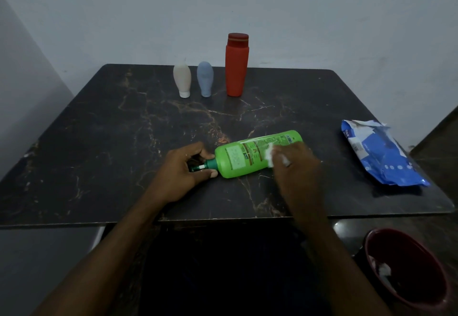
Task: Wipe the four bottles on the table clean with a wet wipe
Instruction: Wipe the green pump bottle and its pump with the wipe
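A green pump bottle [244, 157] lies on its side near the front of the dark marble table [99, 129]. My left hand [184, 169] grips its pump end on the left. My right hand [295, 164] presses a white wet wipe [270, 154] against the bottle's right half and covers much of the wipe. At the back stand a beige bottle [182, 80], a grey-blue bottle [205, 77], both on their caps, and a tall red bottle [236, 66].
A blue wet-wipe pack [381, 157], torn open, lies at the table's right edge. A dark red bin [406, 273] with white wipes inside stands on the floor at the lower right. A pale wall rises right behind the table.
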Tool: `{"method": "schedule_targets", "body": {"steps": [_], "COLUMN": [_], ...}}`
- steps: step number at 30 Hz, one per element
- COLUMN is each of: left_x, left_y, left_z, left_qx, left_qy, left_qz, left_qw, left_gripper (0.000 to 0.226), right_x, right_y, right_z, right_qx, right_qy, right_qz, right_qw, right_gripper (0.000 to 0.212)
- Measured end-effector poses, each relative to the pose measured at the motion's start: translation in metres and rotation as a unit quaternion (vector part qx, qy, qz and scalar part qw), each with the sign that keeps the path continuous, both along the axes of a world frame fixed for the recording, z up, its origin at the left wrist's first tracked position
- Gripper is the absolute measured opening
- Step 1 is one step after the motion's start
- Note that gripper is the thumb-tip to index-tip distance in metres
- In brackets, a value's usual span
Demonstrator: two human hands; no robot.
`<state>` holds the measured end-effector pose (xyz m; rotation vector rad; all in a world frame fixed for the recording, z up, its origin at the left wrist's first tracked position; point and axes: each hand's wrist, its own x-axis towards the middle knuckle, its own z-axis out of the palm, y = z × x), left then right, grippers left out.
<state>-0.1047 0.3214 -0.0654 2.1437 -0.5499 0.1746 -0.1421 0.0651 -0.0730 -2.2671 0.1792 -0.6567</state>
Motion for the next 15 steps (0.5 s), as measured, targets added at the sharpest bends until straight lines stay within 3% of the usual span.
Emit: {"method": "schedule_targets", "body": {"steps": [4, 11, 15], "left_x": [0.0, 0.0, 0.0], "left_y": [-0.001, 0.0, 0.001], "left_z": [0.001, 0.0, 0.0], "left_qx": [-0.001, 0.006, 0.006], "left_qy": [0.002, -0.011, 0.001], "left_qz": [-0.005, -0.005, -0.005], "left_qw": [1.0, 1.0, 1.0], "left_gripper": [0.029, 0.033, 0.027], "right_x": [0.012, -0.007, 0.003], "right_y": [-0.02, 0.059, 0.02], "right_z": [0.006, 0.007, 0.01], "right_qx": [0.01, -0.068, -0.043], "right_qy": [0.016, -0.013, -0.007], "right_qz": [-0.043, 0.096, 0.04], "right_qw": [0.999, 0.993, 0.998], "right_gripper": [0.021, 0.019, 0.017]}}
